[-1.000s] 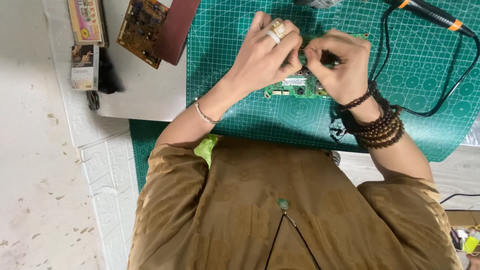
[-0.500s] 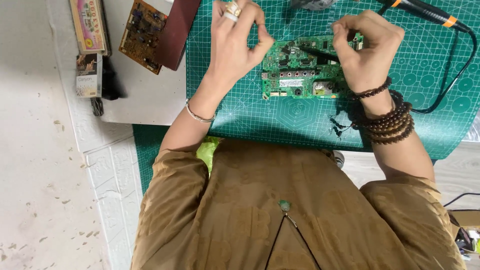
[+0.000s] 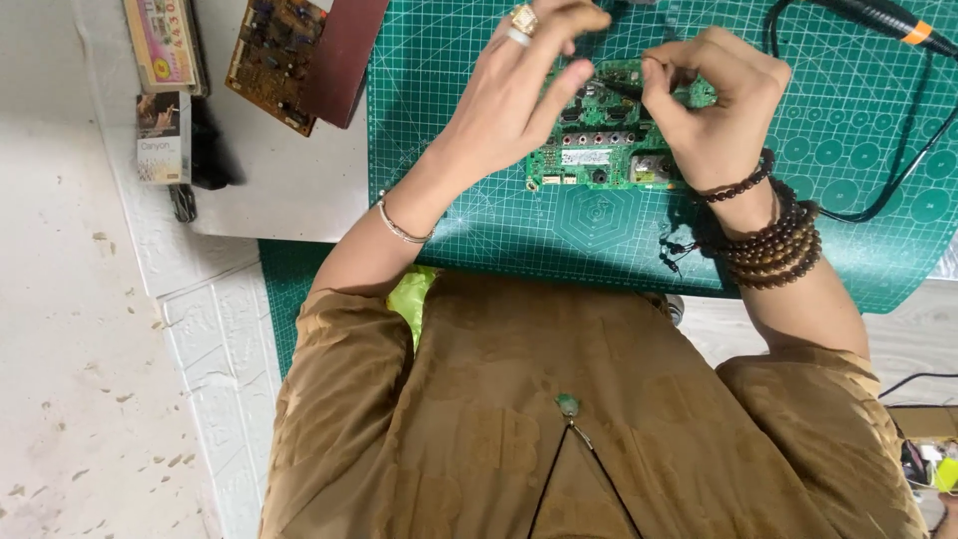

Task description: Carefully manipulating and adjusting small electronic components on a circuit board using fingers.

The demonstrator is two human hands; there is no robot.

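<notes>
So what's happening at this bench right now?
A person in a brown top is bent over a green circuit board lying on a green cutting mat. The left hand rests on the board's left end with a finger stretched across it, while the right hand pinches something thin and dark over the board's top edge; what it is cannot be made out. A black tool with an orange band lies on the mat's far right corner, and a brown circuit board sits off to the left.
</notes>
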